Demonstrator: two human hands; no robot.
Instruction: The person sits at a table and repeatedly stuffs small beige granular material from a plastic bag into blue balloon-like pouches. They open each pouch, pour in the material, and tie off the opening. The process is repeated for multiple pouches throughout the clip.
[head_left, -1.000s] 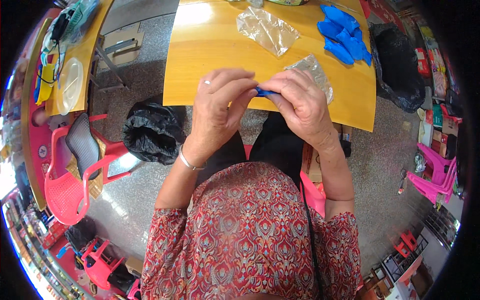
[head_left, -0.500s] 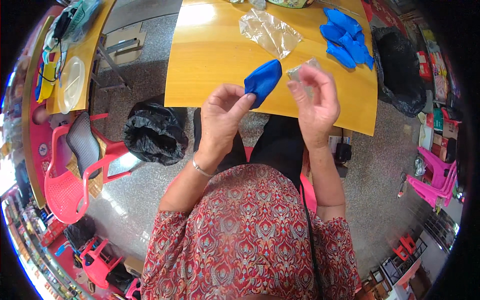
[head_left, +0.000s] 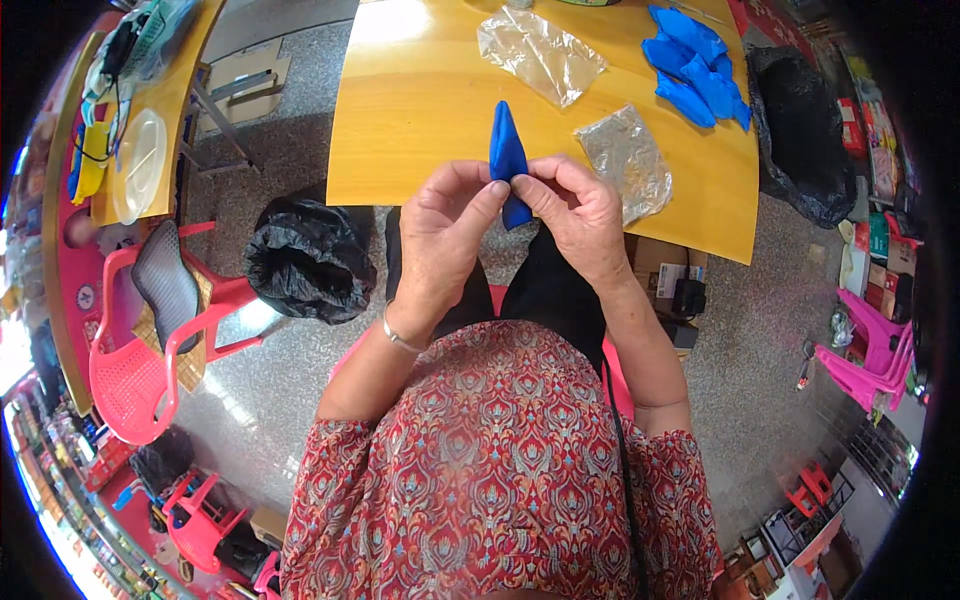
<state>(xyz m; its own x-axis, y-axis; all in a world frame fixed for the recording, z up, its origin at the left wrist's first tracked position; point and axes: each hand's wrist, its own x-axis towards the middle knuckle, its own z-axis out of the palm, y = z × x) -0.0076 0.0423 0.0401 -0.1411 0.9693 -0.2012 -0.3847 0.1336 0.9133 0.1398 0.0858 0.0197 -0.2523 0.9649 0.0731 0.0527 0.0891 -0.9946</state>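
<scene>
A small folded piece of blue fabric (head_left: 507, 150), pointed at its top end, stands upright between my two hands over the table's near edge. My left hand (head_left: 445, 225) pinches it from the left with thumb and forefinger. From the other side my right hand (head_left: 580, 220) pinches it too, and the two thumbs nearly meet. Just beyond my right hand lies a clear plastic bag (head_left: 632, 160). A second clear plastic bag (head_left: 540, 55) is farther back on the yellow table (head_left: 410, 120). Several similar blue fabric pieces (head_left: 695, 65) are heaped at the far right of the tabletop.
A black bag-lined bin (head_left: 310, 262) stands on the floor left of my legs. Another black bag (head_left: 805, 140) hangs or stands at the table's right side. To the left are a pink chair (head_left: 135, 385) and a side table holding a clear lid (head_left: 142, 165).
My right hand has come in from the right and taken hold of the blue fabric piece beside the left hand. The piece has turned from slanted and broad to upright and edge-on.
</scene>
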